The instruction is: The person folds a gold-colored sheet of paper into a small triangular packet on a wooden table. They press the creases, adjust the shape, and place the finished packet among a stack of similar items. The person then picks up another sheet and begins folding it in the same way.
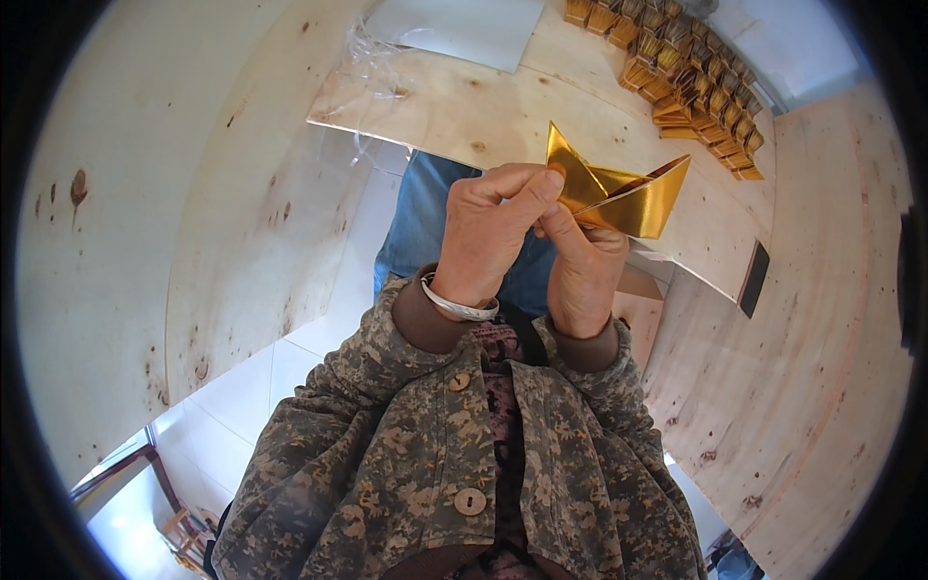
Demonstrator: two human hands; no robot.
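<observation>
A shiny gold folded-paper ingot (633, 205), boat-shaped with two pointed ends, is held up over the near edge of the wooden table. My left hand (498, 217) pinches its left end between thumb and fingers. Below it, my right hand (586, 259) grips the lower edge, thumb up near the left thumb and the other fingers mostly hidden behind the paper. Both hands are closed and nearly touching. A white bangle circles my left wrist.
Rows of bundled gold folded paper (691, 82) lie at the table's far right. A pale flat sheet (464, 29) and crumpled clear plastic (372, 58) are at the far left. A dark strip (754, 278) caps the table's near right corner. Wooden panels (232, 193) stand at both sides.
</observation>
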